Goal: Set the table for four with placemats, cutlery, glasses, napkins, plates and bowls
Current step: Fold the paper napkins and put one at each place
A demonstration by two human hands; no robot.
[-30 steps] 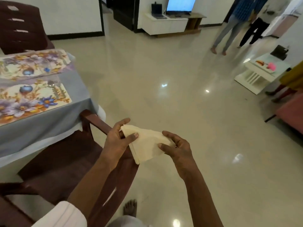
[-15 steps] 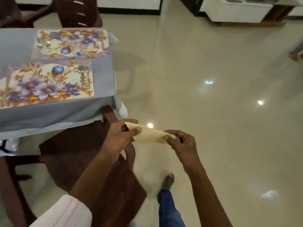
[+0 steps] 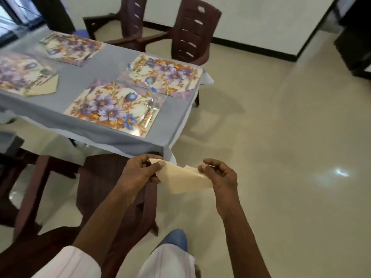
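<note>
Pinching a folded cream paper napkin [image 3: 184,180] at both ends, left hand [image 3: 140,173] and right hand [image 3: 220,177], held above the brown chair [image 3: 104,177], near the grey-clothed tabletop [image 3: 96,133] with floral placemats [image 3: 114,109].

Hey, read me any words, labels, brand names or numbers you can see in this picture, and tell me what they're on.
None: no readable text anywhere.
The near placemat and the others show only a flower pattern; the napkin pinched by the left hand and right hand is plain; the tablecloth and chair bear no writing.
</note>
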